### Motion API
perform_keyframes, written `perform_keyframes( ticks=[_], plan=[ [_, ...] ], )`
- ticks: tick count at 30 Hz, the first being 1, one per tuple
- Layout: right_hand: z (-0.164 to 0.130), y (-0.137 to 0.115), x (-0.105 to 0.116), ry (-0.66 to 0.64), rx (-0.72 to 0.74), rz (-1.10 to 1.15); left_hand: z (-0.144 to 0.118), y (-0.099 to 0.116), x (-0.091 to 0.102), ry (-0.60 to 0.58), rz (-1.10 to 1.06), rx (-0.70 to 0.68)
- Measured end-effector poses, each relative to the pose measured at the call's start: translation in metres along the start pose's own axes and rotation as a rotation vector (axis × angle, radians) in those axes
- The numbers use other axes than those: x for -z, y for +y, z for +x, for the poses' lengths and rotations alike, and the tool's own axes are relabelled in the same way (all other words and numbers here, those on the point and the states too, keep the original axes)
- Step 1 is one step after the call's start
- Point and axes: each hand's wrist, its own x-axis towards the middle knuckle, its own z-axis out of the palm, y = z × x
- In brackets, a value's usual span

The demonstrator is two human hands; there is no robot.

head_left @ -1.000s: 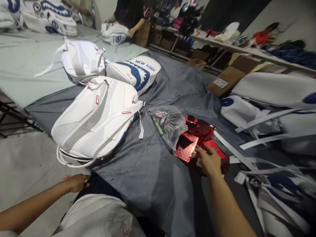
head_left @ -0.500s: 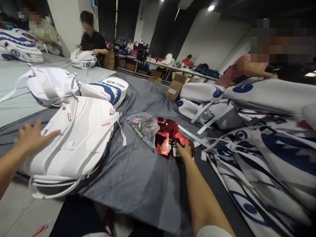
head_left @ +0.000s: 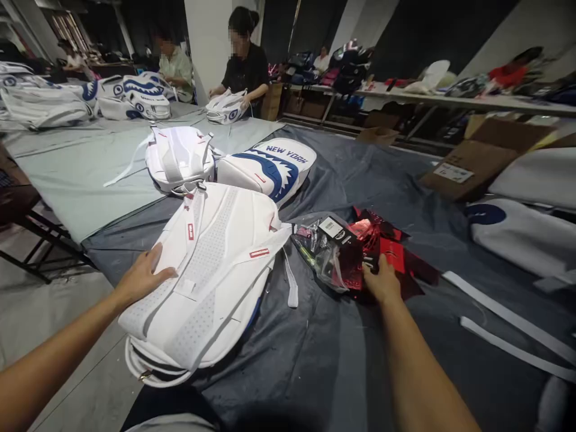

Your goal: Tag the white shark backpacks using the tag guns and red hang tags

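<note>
- Grey sheeting [head_left: 351, 180] covers the near worktable in a big workroom, and a paler green-grey cover [head_left: 76, 174] lies on the table beside it.
- On the grey sheeting, the right hand [head_left: 383, 282] is closed on the near edge of a heap of shiny red tags [head_left: 391, 252], fingers curled down onto them; whether one tag is pinched free of the heap I cannot tell.
- Touching the red tags on their left is a clear plastic bag [head_left: 321, 252] of small hardware, with a black labelled card [head_left: 335, 231] lying on top.
- The left hand [head_left: 144, 276] lies flat and open on the left edge of a white backpack [head_left: 211, 270], palm down, gripping nothing.
- That backpack lies back panel up near the table's front edge, its white straps [head_left: 290, 282] trailing toward the bag.
- Just behind it sit a second white backpack [head_left: 180, 157] and a blue-and-white shark-mouth bag [head_left: 270, 171] printed NEW YORK.
- Loose white webbing strips [head_left: 504, 315] cross the sheeting to the right, near more white bags [head_left: 517, 234].
- Cardboard boxes [head_left: 477, 159] stand beyond the table's far edge.
- At the back, two other people sit handling similar bags [head_left: 227, 107], with more stacked at far left [head_left: 40, 102].
</note>
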Motion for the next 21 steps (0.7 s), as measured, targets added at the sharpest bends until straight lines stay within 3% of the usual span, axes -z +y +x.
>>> perform_keyframes(
  ticks=[2,4,7,9,10,12,15,18,19,21],
  plan=[
    [-0.033,-0.037,0.012,0.062,0.156,-0.035,-0.006,-0.001,-0.003,0.000,-0.004,-0.055],
    [-0.081,-0.085,0.019,0.047,0.452,-0.055,-0.020,0.001,-0.009,0.013,-0.019,-0.101],
    [-0.170,-0.163,0.013,-0.180,0.891,-0.074,-0.058,0.003,-0.026,0.055,-0.067,-0.164],
    [-0.232,-0.199,0.009,-0.345,1.053,-0.151,-0.094,-0.006,-0.045,0.102,-0.095,-0.210],
    [-0.261,-0.207,0.010,-0.420,1.019,-0.285,-0.113,-0.014,-0.057,0.130,-0.113,-0.238],
    [-0.311,-0.204,0.020,-0.443,0.891,-0.418,-0.150,-0.040,-0.083,0.188,-0.167,-0.293],
    [-0.356,-0.168,0.046,-0.347,0.610,-0.521,-0.188,-0.085,-0.127,0.270,-0.288,-0.346],
    [-0.364,-0.138,0.065,-0.190,0.327,-0.433,-0.193,-0.118,-0.163,0.312,-0.380,-0.435],
    [-0.360,-0.134,0.066,-0.207,0.242,-0.347,-0.189,-0.124,-0.171,0.308,-0.398,-0.461],
    [-0.352,-0.135,0.063,-0.367,0.110,-0.116,-0.178,-0.133,-0.180,0.282,-0.414,-0.486]
  ],
)
